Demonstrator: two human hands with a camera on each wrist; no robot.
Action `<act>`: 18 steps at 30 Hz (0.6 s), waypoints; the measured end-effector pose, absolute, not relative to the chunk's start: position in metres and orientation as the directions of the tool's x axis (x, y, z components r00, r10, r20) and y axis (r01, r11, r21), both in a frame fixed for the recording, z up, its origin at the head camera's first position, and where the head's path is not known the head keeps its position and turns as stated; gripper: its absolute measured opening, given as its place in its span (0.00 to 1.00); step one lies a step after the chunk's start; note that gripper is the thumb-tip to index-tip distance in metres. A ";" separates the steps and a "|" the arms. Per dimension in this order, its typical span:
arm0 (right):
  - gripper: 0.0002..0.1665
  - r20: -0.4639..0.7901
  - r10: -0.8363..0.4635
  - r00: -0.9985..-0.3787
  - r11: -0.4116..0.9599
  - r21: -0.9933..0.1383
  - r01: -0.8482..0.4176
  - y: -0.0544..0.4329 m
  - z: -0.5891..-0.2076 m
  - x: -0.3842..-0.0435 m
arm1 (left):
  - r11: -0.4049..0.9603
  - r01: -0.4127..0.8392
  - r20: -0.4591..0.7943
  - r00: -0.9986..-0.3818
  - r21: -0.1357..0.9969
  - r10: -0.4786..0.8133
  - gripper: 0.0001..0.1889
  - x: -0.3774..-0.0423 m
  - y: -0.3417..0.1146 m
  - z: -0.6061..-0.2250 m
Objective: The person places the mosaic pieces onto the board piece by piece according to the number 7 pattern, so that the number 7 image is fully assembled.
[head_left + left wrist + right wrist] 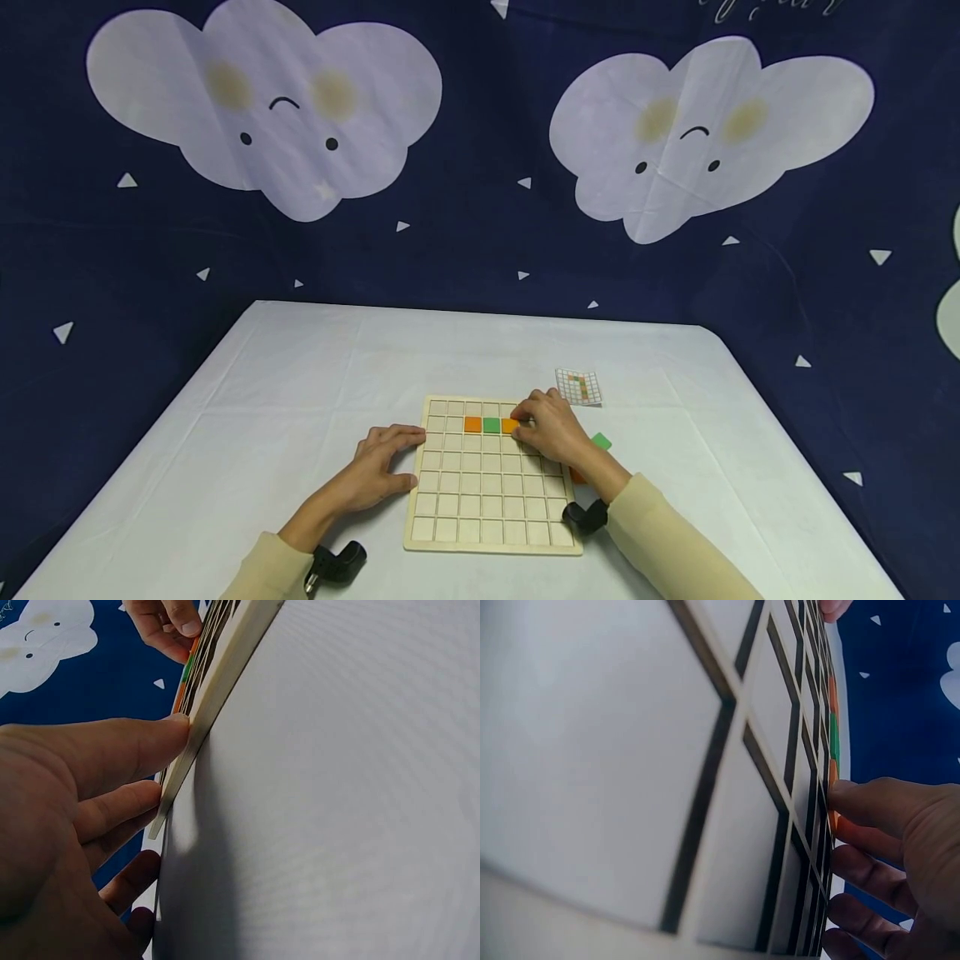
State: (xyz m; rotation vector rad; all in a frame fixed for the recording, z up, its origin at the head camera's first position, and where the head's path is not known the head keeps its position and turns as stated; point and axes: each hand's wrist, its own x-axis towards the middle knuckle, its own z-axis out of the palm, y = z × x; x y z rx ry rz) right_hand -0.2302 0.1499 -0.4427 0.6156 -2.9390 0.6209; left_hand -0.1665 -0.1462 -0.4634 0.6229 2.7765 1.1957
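Placement seems in hand, lower centre of frame: right hand (553,427) pinches an orange tile (508,426); left hand (371,477), loosely spread, touches the wooden grid board (470,482). Seating the tile flush looks needed.

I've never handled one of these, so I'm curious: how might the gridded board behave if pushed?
The gridded board would likely slide, not roll, since it lies flat. It seems stiff: its edges run straight. The green tile in its grid would probably travel along.
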 end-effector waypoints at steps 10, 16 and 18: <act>0.13 0.153 -0.352 -0.923 0.825 -0.415 -0.383 0.154 -0.437 -0.230 | 0.619 0.336 0.103 -0.919 0.710 0.381 0.29 -0.167 -0.146 -0.463; 0.13 0.158 -0.321 -0.934 0.807 -0.470 -0.357 0.159 -0.431 -0.227 | 0.615 0.338 0.103 -0.917 0.713 0.384 0.30 -0.167 -0.146 -0.464; 0.13 0.152 -0.314 -0.937 0.803 -0.485 -0.347 0.161 -0.430 -0.226 | 0.616 0.343 0.107 -0.916 0.709 0.387 0.30 -0.167 -0.146 -0.464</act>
